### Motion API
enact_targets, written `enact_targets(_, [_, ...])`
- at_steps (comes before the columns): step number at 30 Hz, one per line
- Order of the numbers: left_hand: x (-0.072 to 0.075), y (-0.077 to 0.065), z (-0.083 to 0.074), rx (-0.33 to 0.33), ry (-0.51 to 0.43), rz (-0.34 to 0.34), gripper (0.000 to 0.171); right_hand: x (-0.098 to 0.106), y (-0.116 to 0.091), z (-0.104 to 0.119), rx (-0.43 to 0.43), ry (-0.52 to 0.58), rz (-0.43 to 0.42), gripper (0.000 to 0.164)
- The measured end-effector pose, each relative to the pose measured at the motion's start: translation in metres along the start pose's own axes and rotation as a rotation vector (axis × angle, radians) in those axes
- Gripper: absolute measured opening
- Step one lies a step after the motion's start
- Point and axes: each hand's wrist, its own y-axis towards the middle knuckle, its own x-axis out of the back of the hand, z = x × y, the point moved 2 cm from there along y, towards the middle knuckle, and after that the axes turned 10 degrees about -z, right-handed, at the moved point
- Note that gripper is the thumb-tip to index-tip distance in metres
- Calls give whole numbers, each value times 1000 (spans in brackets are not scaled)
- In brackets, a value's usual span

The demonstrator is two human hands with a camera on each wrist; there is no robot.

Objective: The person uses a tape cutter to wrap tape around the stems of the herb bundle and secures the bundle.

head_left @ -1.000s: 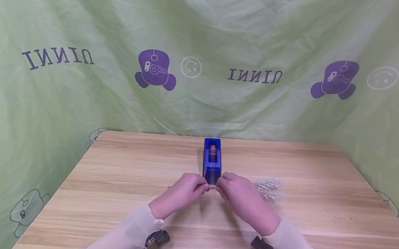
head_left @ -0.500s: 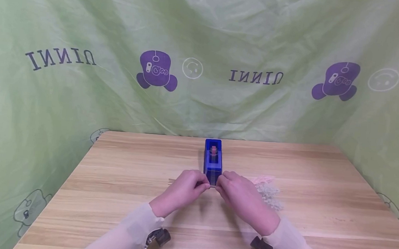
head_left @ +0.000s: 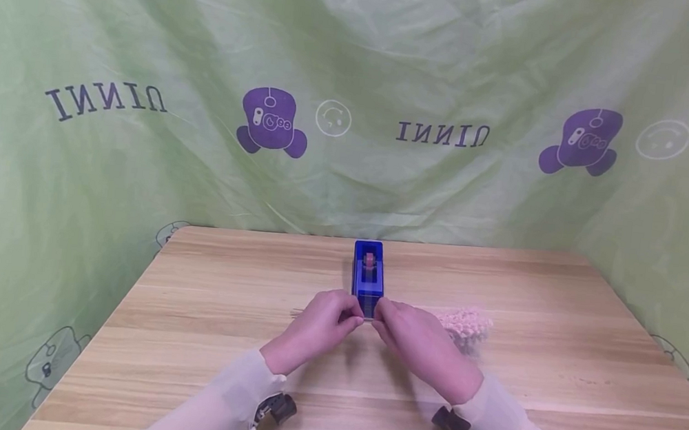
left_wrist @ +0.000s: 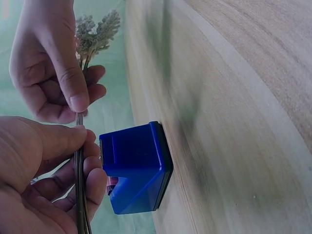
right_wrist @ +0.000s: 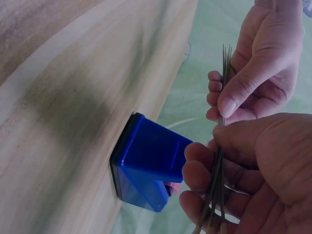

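In the head view, my left hand (head_left: 319,325) and right hand (head_left: 422,340) meet just in front of a blue tape dispenser (head_left: 369,273). Both pinch a bundle of thin dark flower stems (left_wrist: 80,180) between thumb and fingers, a small gap apart. A shiny clear band, which looks like tape (left_wrist: 79,118), shows round the stems in that gap. Pink flower heads (head_left: 465,321) stick out beyond the right hand, and pale grey ones (left_wrist: 97,34) show in the left wrist view. The thin stem ends (right_wrist: 227,56) poke past the left hand.
The dispenser stands on a wooden table (head_left: 221,265) and holds a reddish core (head_left: 368,260). A green printed curtain (head_left: 353,188) hangs behind the table and at its sides. A small black camera is strapped to each wrist.
The bundle has turned between my fingers: the flower heads beyond my right hand showed grey-white and now show mostly pink. Both hands have stayed almost in place.
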Motion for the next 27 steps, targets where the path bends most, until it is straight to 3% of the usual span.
enact_targets(11, [-2,0,1,2,-7,-16,9,1,2,1,-43,36,34,11])
enact_targets(17, [-3,1,3,25,-17,2,6,1,3,-1,-85,64,31,7])
enact_targets(27, [-3,4,3,21,8,48,17,-1,3,-6,-74,48,-3,7])
